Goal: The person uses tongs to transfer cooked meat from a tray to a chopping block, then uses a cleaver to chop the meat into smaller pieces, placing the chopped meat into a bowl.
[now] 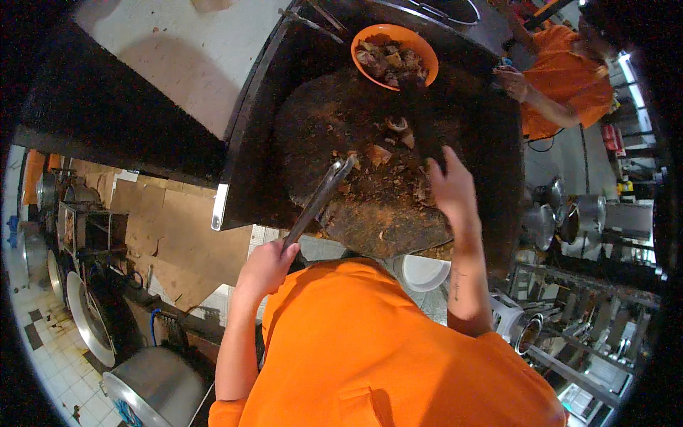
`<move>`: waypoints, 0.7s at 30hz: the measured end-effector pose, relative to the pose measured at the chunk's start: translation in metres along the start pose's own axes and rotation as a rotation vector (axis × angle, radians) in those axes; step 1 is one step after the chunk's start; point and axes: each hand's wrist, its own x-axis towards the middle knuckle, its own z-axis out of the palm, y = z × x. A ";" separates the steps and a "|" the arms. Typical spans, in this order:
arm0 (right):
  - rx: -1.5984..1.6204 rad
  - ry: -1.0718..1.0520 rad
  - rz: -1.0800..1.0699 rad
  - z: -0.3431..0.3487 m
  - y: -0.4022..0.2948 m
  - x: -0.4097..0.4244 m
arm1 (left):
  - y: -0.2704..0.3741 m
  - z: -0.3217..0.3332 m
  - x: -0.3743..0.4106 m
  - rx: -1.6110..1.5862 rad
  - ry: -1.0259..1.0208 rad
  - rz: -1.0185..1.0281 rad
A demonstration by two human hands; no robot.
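Observation:
Metal tongs (315, 202) are held in my left hand (267, 268), their tips over meat scraps on a dark, worn chopping block (325, 117). My right hand (453, 187) is over the block's right side, fingers spread, with nothing seen in it; scraps lie beside it. Several pieces of meat (380, 155) sit mid-block between the tong tips and my right hand. An orange bowl (433, 64) filled with chopped meat stands at the far edge of the block.
Another person in an orange shirt (560, 74) stands at the far right, a hand (512, 82) near the counter's edge. A white bucket (424, 272) is below the block's near edge. Metal pots (587, 213) stand at right; large pans (88, 320) are at lower left.

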 end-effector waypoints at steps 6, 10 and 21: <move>-0.211 -0.213 0.065 -0.026 0.049 0.024 | 0.003 -0.006 -0.005 0.238 0.150 0.130; -0.068 -0.324 -0.049 -0.012 0.046 -0.011 | 0.020 -0.024 -0.021 0.045 0.105 -0.102; 0.209 -0.273 0.401 -0.083 0.066 -0.091 | 0.049 0.016 -0.009 0.182 -0.165 0.078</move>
